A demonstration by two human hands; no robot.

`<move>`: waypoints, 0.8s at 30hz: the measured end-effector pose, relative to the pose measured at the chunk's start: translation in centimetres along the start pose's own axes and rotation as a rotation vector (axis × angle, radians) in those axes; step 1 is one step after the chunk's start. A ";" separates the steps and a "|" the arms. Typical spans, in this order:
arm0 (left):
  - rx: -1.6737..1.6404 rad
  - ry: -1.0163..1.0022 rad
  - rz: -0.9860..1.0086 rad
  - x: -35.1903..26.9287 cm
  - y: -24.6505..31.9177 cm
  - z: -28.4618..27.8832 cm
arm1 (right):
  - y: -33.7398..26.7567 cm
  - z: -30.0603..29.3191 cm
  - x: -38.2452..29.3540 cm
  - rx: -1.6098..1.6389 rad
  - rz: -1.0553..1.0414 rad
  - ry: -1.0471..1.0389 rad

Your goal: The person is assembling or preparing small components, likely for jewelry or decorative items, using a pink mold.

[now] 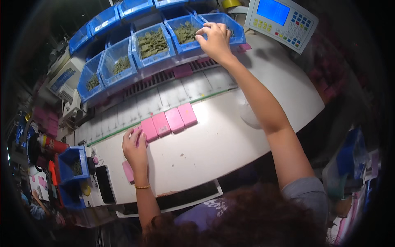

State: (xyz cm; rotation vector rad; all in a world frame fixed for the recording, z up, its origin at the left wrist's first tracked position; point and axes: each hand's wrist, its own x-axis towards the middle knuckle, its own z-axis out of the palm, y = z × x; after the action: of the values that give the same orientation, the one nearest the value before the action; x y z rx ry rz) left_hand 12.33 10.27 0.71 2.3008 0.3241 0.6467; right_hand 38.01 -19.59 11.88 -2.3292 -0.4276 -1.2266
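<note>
My left hand (135, 149) is at the left end of a row of pink blocks on the white worktable. Its fingers and thumb grip the sides of the end block (138, 131), which they partly cover. Beside it in the row stand several more pink blocks (161, 124), edge to edge; one bears a small label. My right hand (216, 40) is raised over the blue bins at the upper right, fingers bent. It partly covers the rightmost front bin (237, 36). Whether anything is between the fingertips is too small to tell. Greenish parts fill the neighbouring bin (186, 32).
More blue bins (152, 43) hold small parts. A conveyor belt (169, 92) runs behind a green strip. A control panel with a blue screen (282, 23) stands upper right. A phone (105, 184) and a loose pink piece (127, 171) lie at left. Another person's arm (40, 200) shows far left.
</note>
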 end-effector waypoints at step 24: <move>-1.547 -0.862 -0.673 -10.4 9.4 0.7 | -9.7 -15.8 -20.3 1.043 0.103 -0.776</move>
State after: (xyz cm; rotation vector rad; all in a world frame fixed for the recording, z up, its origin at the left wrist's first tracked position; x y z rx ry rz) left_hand 4.40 -1.06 3.14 0.6997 0.0672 -0.4168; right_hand 11.41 -21.02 5.25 -1.7168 -0.9056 0.0895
